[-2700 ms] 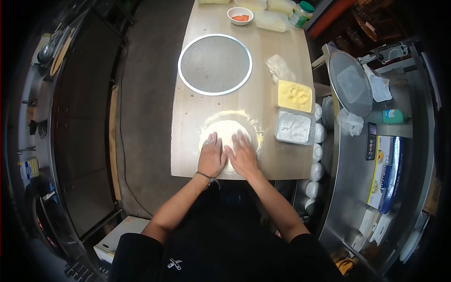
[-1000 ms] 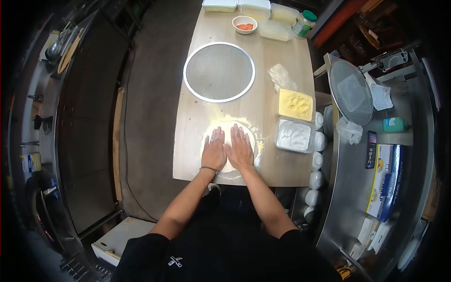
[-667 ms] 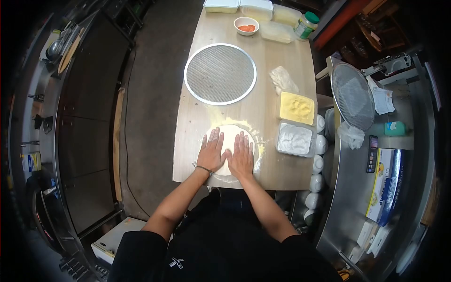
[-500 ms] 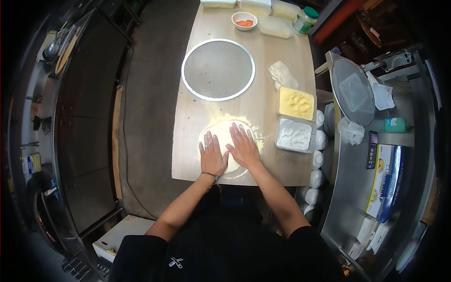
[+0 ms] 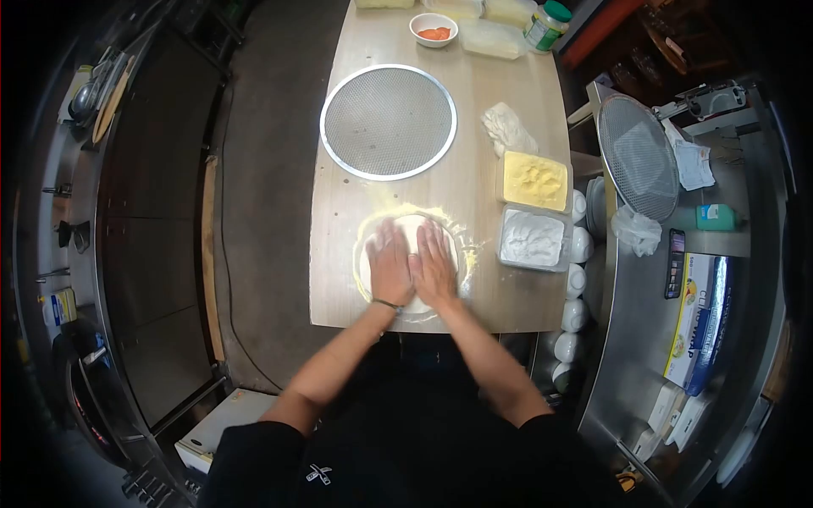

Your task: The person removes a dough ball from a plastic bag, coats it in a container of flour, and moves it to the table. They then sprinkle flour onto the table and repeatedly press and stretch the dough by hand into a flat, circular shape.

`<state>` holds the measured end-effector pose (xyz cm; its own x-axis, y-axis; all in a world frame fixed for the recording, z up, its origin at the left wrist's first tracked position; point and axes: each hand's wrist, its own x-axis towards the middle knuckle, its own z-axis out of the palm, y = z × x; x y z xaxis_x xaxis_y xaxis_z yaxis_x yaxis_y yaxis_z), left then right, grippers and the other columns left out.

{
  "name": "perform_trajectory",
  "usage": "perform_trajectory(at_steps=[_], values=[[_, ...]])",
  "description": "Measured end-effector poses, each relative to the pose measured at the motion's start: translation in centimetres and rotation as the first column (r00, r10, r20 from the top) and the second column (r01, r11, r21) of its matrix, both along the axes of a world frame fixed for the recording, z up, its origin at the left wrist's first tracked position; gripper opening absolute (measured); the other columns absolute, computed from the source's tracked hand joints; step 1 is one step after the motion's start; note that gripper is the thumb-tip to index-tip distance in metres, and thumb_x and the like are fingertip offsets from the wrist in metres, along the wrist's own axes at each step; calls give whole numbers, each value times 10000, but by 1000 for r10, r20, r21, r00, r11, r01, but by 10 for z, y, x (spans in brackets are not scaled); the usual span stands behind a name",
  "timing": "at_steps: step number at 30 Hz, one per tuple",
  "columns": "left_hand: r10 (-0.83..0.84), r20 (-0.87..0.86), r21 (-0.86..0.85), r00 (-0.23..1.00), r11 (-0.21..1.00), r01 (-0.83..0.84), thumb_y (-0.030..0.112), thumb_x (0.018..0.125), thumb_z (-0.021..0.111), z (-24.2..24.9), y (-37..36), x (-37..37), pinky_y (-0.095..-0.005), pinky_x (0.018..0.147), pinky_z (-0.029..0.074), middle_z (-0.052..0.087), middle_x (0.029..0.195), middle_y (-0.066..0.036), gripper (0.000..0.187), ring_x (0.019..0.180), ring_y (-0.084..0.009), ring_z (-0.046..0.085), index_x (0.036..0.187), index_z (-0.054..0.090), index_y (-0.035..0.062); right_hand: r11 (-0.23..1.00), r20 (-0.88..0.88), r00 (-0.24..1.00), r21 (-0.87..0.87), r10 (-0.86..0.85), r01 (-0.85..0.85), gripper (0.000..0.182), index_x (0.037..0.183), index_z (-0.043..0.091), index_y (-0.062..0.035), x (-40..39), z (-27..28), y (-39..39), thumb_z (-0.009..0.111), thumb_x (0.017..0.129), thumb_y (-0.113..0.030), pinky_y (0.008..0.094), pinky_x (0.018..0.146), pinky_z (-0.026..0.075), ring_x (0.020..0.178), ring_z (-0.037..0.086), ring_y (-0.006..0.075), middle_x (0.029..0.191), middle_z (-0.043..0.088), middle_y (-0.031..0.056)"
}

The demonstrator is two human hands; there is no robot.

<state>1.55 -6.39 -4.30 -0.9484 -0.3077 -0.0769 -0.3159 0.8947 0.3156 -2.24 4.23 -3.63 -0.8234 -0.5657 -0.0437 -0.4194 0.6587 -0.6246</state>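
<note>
A round, flat disc of pale dough [image 5: 415, 227] lies near the front edge of the wooden table, ringed by scattered yellow meal and white flour. My left hand [image 5: 390, 267] rests flat on its left half, slightly blurred, fingers stretched away from me. On the right half lies my right hand [image 5: 434, 264], also flat with fingers out. The thumbs meet near the middle. Beyond the dough sits a round mesh pizza screen [image 5: 389, 123]. To the right stand a tub of white flour [image 5: 533, 240] and a tub of yellow meal [image 5: 535, 180].
A crumpled whitish bundle [image 5: 508, 129] lies behind the tubs. At the far end are a bowl with orange-red contents [image 5: 434, 31], a green-lidded jar [image 5: 547, 25] and pale containers. On the right steel counter are another mesh screen [image 5: 638, 157], a phone [image 5: 675, 264] and a cling wrap box [image 5: 698, 326].
Both hands have drawn closer together over the dough, the left moving right and the right moving slightly left. The view has shifted a little.
</note>
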Motion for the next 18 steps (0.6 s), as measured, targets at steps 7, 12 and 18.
perform_trajectory(at_steps=[7,12,18], values=[[-315,38,86,948,946,311,365,867,453,2,-9,2,-544,1132,113,229,1521,-203,740,1420,-330,204,1447,229,-37,991,-155,988,130,29,-9,707,1435,272,34,-9,6,0,400,931,-445,471,1146,137,1408,198,364,1513,227,217],[-287,40,63,957,957,284,405,886,455,0,-17,-5,-542,1131,112,192,1520,-242,751,1423,-354,174,1432,238,-62,996,-97,995,86,35,-27,755,1416,296,52,12,-1,11,491,881,-444,493,1136,166,1402,215,363,1504,252,207],[-84,-1,41,996,996,84,437,875,478,-2,1,7,-565,1120,116,209,1500,-276,763,1416,-379,172,1413,282,-67,943,-54,944,83,327,-322,711,1393,346,43,-28,12,27,531,871,-403,498,1124,200,1381,243,383,1486,276,224]])
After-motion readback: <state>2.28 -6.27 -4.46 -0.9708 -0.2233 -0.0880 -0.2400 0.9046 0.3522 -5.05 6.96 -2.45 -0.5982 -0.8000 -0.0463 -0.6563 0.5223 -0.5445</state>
